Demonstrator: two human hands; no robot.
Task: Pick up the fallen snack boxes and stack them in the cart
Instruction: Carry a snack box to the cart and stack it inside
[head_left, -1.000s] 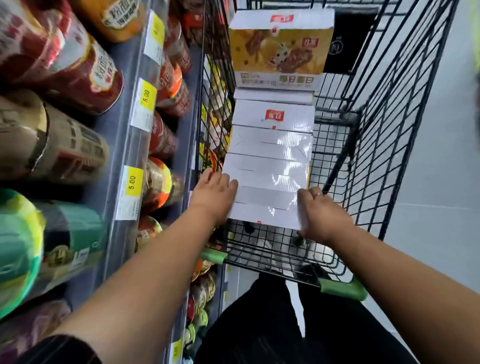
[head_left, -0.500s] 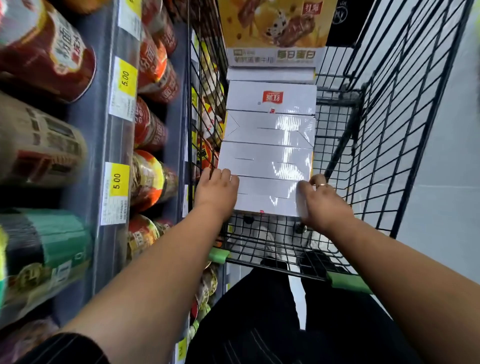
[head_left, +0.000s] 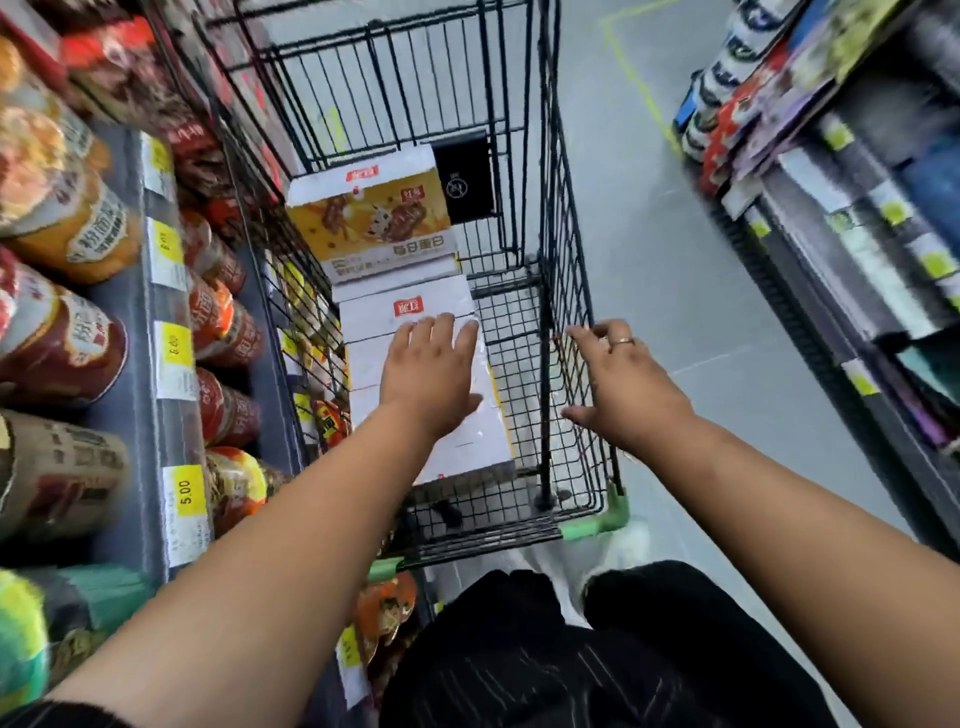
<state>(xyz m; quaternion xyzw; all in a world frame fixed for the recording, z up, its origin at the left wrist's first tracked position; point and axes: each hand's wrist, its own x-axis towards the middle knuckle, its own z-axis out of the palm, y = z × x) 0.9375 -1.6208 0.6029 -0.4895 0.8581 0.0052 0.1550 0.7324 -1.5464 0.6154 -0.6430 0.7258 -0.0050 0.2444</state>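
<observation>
left hand (head_left: 428, 374) lay flat, palm down, fingers straight and close together, on top of the white snack boxes (head_left: 374, 317); it gripped nothing, just pressed. the boxes sat packed in a line along the left wall of the cart (head_left: 558, 208), and a yellow box (head_left: 369, 223) stood on end at the far end of the line, touching it. right hand (head_left: 621, 387) was spread wide and empty, a ring (head_left: 623, 341) on one finger, over the cart's right wall; whether it touched the wire, i couldn't tell. both bare arms reached forward and down, almost straight, the left angled in over the boxes. to do this step well, i'd say press evenly through the whole palm so the top box seats square, edges flush with its neighbours and tight against the left wall. the glossy wrap looked slippery, so a sideways shove could slide a box toward the open right half of the cart. a steadying right hand on the wire would help if the cart rolled. the noodle cups (head_left: 67, 338) on the shelf sat just beside the cart, so the left elbow wanted care.
</observation>
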